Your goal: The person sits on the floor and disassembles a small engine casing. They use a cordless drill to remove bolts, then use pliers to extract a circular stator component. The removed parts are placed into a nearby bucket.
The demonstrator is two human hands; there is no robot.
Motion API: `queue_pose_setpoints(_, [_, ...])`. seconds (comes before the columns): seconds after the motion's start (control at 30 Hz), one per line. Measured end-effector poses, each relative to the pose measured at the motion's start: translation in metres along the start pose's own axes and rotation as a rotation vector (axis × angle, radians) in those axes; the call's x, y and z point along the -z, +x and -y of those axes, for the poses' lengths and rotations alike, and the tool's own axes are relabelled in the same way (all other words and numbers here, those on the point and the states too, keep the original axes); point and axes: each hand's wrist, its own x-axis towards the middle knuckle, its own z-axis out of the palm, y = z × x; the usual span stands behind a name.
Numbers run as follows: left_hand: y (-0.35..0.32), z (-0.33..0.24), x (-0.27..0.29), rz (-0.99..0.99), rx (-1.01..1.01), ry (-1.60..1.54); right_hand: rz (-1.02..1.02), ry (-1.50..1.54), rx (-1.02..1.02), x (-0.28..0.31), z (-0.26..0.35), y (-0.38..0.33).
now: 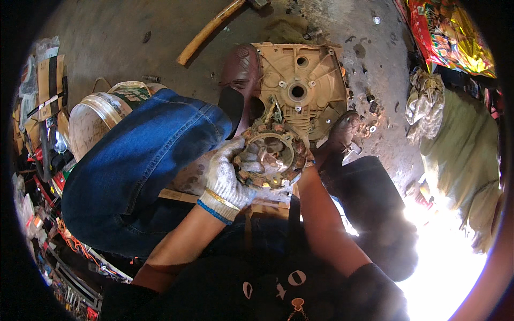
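We count two hands at work on one ring-shaped metal part (278,134), which sits between them just below the big casing as we look down. Our left hand (227,174), in one white knit glove, has its fingers curled around the left side of the ring, and gloved fingers show through its opening. One blue band (217,212) and one gold-coloured bangle (222,198) circle that wrist. Our right hand (307,167) is at the ring's right side; its fingers are mostly hidden, so we cannot tell how they are closed.

Past the ring, one large tan metal casing (326,80) lies on the floor (144,61) between our two brown shoes (243,72). We count two round dark holes down the middle of its face, the lower one larger. One wooden-handled hammer (211,30) lies beyond the left shoe. One bucket (88,125) stands outside our left knee. Over on the right we see one crumpled cloth (425,101), one red and yellow bag (450,32) and one green cover (458,142).
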Motion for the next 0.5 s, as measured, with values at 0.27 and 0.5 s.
queue_pose_setpoints(0.27, [0.011,0.008,0.021,0.068,-0.038,0.001,0.289,-1.024,0.223,-0.025,0.070,-0.023])
queue_pose_setpoints(0.5, [0.020,0.011,0.031,0.123,0.013,-0.062,0.691,-2.919,0.078,-0.157,0.120,-0.024])
